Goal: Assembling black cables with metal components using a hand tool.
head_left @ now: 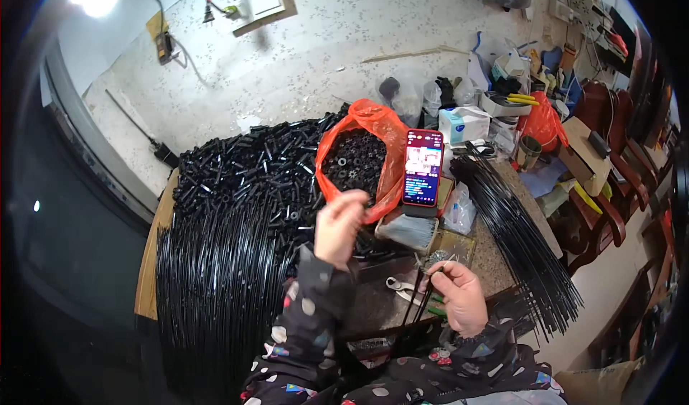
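Observation:
My right hand (463,301) is closed, thumb against fingers, on the upper ends of a few thin black rods (411,296). They hang down at a slant, and pale thin tips show at the pinch. Over the near rim of an orange-red plastic bag (331,187) is my left hand (339,229), blurred by motion, so its grip cannot be made out. Small black ring-shaped parts (353,159) fill the bag. Beside my right hand, pliers (399,286) with pale jaws lie on the table.
Short black tubes (240,164) are heaped at the left, above a spread of long black rods (215,276). Another rod bundle (513,233) lies at the right. A phone (422,168) stands behind a box of thin pale pins (409,230). A tissue box (463,125) is farther back.

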A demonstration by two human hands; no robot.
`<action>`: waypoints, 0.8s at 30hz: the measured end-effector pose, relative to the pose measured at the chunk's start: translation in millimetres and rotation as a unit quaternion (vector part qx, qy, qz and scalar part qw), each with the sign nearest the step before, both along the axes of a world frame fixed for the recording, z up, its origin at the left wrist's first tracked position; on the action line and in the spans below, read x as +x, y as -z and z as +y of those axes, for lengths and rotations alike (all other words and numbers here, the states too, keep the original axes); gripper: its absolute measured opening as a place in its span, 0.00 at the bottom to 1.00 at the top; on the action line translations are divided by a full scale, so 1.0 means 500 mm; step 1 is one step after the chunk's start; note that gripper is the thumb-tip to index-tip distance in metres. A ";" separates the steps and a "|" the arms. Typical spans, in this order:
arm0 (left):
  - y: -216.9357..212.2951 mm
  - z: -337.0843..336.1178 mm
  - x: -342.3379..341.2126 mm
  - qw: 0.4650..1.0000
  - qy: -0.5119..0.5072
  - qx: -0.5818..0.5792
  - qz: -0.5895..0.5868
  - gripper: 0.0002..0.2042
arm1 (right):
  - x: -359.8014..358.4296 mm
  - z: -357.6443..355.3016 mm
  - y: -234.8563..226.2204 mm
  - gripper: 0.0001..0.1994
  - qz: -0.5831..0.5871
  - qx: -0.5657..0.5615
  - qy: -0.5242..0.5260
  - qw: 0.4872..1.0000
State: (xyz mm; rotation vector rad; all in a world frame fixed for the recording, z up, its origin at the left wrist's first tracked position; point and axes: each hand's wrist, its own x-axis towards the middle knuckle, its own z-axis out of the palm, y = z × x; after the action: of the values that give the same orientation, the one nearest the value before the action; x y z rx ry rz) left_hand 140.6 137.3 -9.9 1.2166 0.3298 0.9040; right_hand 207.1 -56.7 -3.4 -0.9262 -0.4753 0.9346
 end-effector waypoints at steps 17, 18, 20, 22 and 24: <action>-0.061 -0.229 -0.207 0.959 0.194 -0.149 -0.142 0.08 | -0.120 -0.013 -0.045 0.06 -0.037 0.114 -0.173 0.978; -0.063 -0.230 -0.212 0.963 0.199 -0.126 -0.134 0.08 | -0.121 -0.014 -0.045 0.06 -0.038 0.112 -0.175 0.978; -0.068 -0.227 -0.223 0.972 0.184 -0.085 -0.116 0.09 | -0.126 -0.019 -0.046 0.07 -0.050 0.109 -0.176 0.977; -0.066 -0.220 -0.219 0.979 0.163 -0.024 -0.124 0.10 | -0.138 -0.022 -0.050 0.07 -0.042 0.110 -0.181 0.976; -0.057 -0.227 -0.214 0.962 0.193 -0.065 -0.182 0.10 | -0.140 -0.028 -0.051 0.07 -0.036 0.111 -0.183 0.976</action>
State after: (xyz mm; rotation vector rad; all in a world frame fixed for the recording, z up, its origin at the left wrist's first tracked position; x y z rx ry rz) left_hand 33.5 23.7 18.4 0.9267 -0.1403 0.7323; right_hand 137.0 -70.5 22.1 -0.6800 -0.8138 1.1552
